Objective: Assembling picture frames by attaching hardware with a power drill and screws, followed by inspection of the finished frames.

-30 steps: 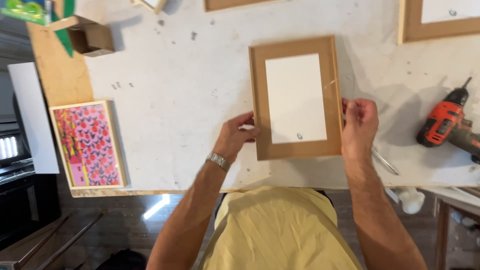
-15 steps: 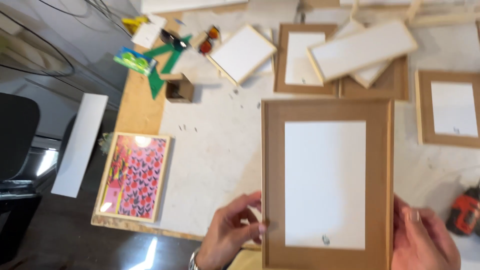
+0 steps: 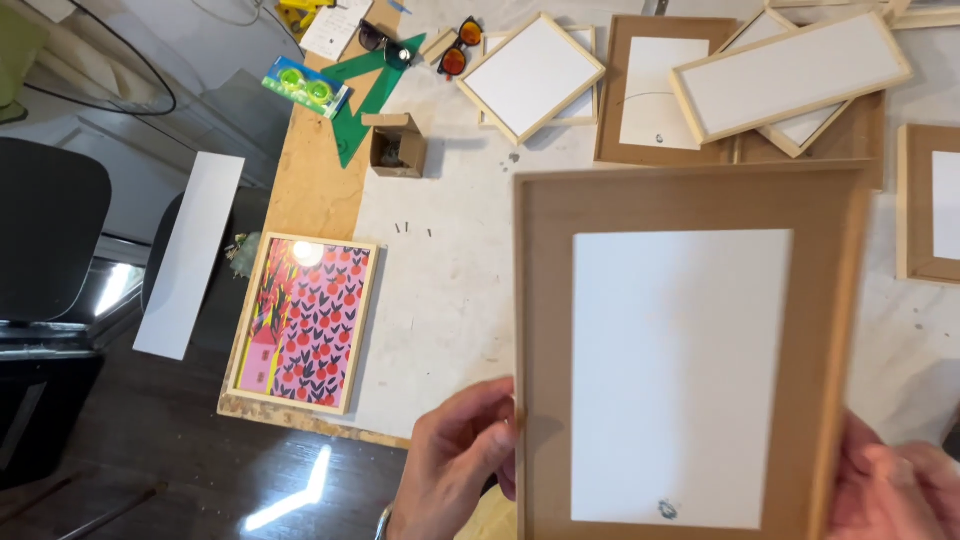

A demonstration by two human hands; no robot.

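Both hands hold a brown-backed picture frame (image 3: 690, 350) with a white panel up over the white worktable (image 3: 450, 290): the left hand (image 3: 455, 460) grips its edge at eight o'clock, the right hand (image 3: 895, 490) at four. A framed pink floral picture (image 3: 305, 322) lies at nine o'clock, a small cardboard box (image 3: 396, 145) at eleven.

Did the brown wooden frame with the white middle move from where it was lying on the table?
Yes. The brown wooden frame was lifted off the white table toward the camera, held by both hands.
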